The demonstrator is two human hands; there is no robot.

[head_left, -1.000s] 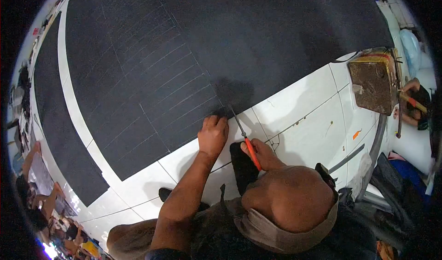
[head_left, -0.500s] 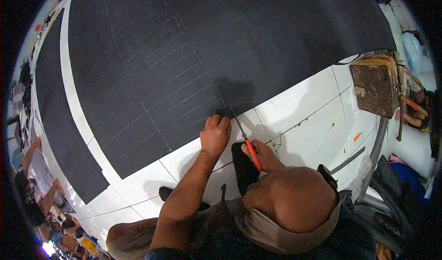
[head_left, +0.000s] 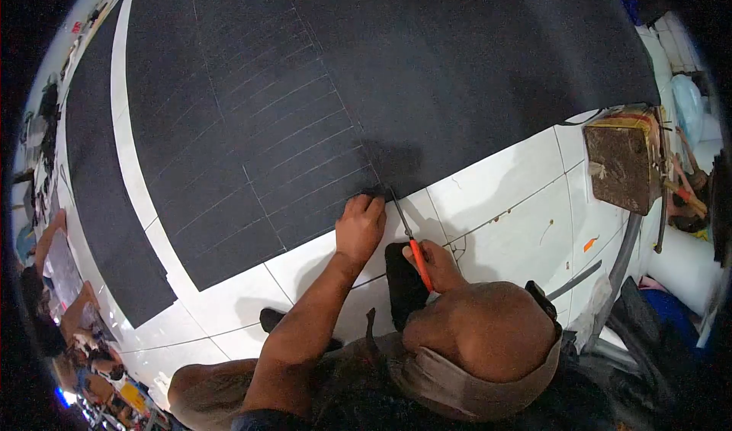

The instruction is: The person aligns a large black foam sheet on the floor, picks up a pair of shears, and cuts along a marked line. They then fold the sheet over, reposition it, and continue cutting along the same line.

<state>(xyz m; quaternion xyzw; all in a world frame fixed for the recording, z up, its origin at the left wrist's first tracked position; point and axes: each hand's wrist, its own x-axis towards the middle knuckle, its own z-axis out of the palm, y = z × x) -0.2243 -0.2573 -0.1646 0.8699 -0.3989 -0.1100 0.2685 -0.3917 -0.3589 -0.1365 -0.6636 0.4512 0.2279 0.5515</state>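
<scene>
A large black sheet (head_left: pixel 473 88) with thin pale lines drawn across it lies on the white tiled floor. My right hand (head_left: pixel 438 267) is closed around the orange handles of a pair of scissors (head_left: pixel 420 265). Their blades reach the near edge of the sheet, close to a long drawn line; the tips are hard to make out against the black. Just left of the blades, my left hand (head_left: pixel 361 229) grips that same edge with curled fingers, its fingertips partly hidden.
A separate black strip (head_left: pixel 114 172) lies at the left. On the right stands a worn brown block (head_left: pixel 621 164), near a grey strip (head_left: pixel 576 281) and a white roll (head_left: pixel 682 278). My bent knee (head_left: pixel 488 339) is close beside my right hand. Another person's arms (head_left: pixel 76 309) show at far left.
The view has shifted slightly, so the sheet's upper part and the block appear lower and a little farther right. Both hands keep nearly the same place at the edge, scissors still held.
</scene>
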